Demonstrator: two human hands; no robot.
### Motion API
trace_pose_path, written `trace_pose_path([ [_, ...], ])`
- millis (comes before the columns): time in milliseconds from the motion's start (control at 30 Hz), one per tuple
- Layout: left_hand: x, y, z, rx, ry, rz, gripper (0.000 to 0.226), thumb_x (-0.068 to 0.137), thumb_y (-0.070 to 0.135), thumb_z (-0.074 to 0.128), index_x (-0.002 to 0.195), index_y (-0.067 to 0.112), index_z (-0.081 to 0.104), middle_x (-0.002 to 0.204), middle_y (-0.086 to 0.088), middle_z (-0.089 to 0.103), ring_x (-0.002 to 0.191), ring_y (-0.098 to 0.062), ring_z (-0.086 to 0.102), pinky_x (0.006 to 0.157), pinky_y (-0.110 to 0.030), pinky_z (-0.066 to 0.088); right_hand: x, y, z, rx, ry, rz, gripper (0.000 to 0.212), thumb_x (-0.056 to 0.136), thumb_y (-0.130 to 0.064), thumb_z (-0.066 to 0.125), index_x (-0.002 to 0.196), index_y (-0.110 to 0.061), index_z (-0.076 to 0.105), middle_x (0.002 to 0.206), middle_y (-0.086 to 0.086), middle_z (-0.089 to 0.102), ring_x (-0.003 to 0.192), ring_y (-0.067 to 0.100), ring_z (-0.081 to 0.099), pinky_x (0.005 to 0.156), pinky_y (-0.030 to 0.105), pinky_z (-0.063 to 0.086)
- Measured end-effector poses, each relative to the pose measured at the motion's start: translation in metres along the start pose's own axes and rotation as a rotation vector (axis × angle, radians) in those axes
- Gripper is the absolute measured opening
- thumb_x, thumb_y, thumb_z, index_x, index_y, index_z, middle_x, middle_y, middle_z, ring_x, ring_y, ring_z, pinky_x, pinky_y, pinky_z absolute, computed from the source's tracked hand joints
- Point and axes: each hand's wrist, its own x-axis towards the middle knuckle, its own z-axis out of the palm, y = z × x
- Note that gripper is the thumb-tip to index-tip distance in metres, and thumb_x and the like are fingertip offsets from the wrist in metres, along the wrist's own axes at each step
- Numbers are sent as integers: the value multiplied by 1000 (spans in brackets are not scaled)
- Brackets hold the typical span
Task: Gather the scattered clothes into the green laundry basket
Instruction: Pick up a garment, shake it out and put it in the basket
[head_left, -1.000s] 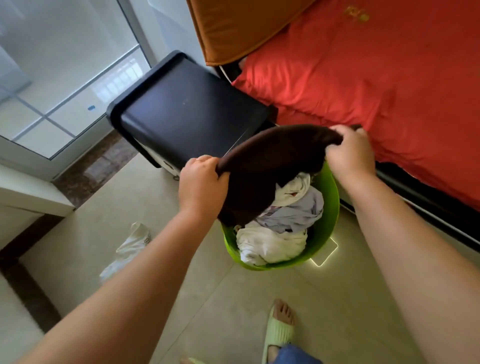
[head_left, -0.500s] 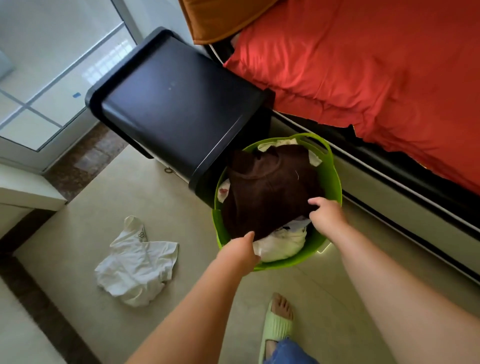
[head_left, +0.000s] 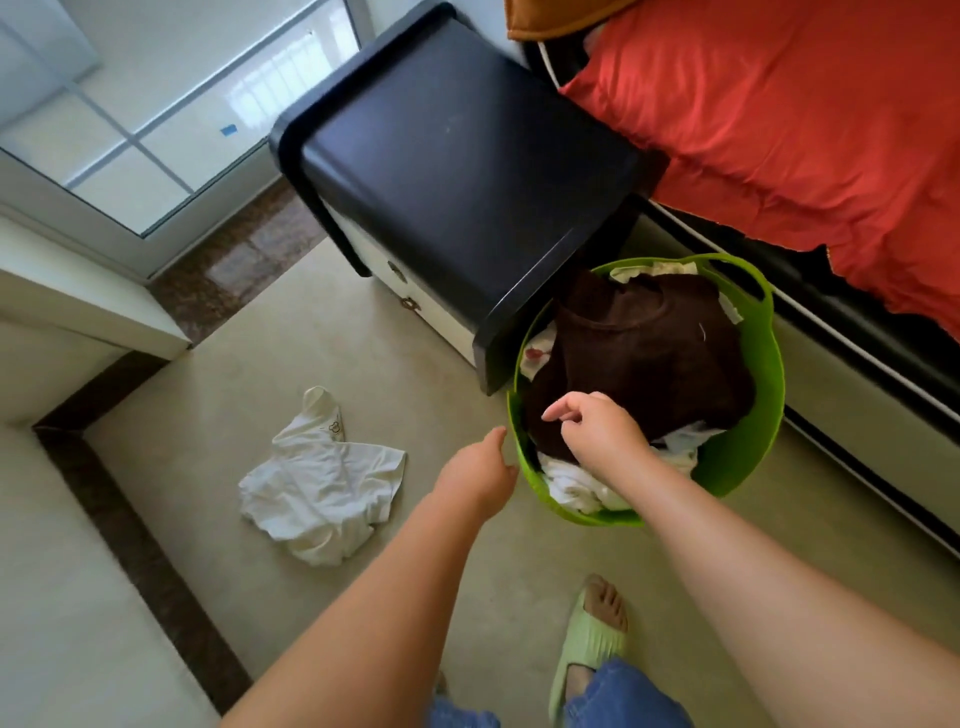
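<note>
Green laundry basket (head_left: 748, 457) on floor betw. black nightstand (head_left: 467, 171) and bed (head_left: 779, 104), right of centre; brown garment (head_left: 644, 358) lies on top of pale clothes inside. Left hand (head_left: 480, 475) and right hand (head_left: 597, 428) both empty, fingers loosely relaxed, over basket's near-left rim. White T-shirt (head_left: 322, 483) is on beige tile floor (head_left: 208, 415), left of basket. Risk: heaped load may spill when more is added. Glass door (head_left: 156, 104) far left.

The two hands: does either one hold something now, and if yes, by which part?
Nothing is held. The left hand and the right hand hang with loose fingers at the green laundry basket, above the brown garment.
</note>
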Motion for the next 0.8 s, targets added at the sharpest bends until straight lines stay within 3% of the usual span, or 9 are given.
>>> trace_pose_path([
  [133,-1,-69,-9,-51,-42,-43,63,98,31,48,153,21,21,144,-12,49,131,-27,47,104,-34,41,-4,-49,58,-67,-77,-40,35,91,-13,40,99,-34,66,109,-3,55,89,19,59,69,29,46],
  [333,-19,-219,-33,-154,-77,-126,60,97,30,47,152,18,25,147,-11,45,134,-26,43,106,-33,37,3,-116,182,-138,-192,6,35,89,-10,40,92,-35,65,109,0,62,92,21,59,68,26,41],
  [467,-22,-332,-48,-176,-74,-225,58,99,31,44,152,20,25,148,-8,44,134,-26,43,104,-33,38,15,-142,270,-139,-287,88,33,90,-10,42,102,-26,68,98,0,62,73,18,54,54,24,34],
  [600,-6,-426,-38,-189,-92,-360,57,97,28,45,150,19,28,148,-9,43,131,-29,46,104,-36,40,32,-143,347,-124,-358,187,30,88,-7,45,98,-25,67,74,-6,53,69,17,49,55,23,35],
  [800,34,-480,5,-393,-108,-440,49,96,24,48,144,16,39,137,-13,54,120,-31,53,93,-31,42,67,-135,417,-195,-422,211,27,90,-11,48,103,-23,68,110,1,65,92,21,58,73,23,37],
])
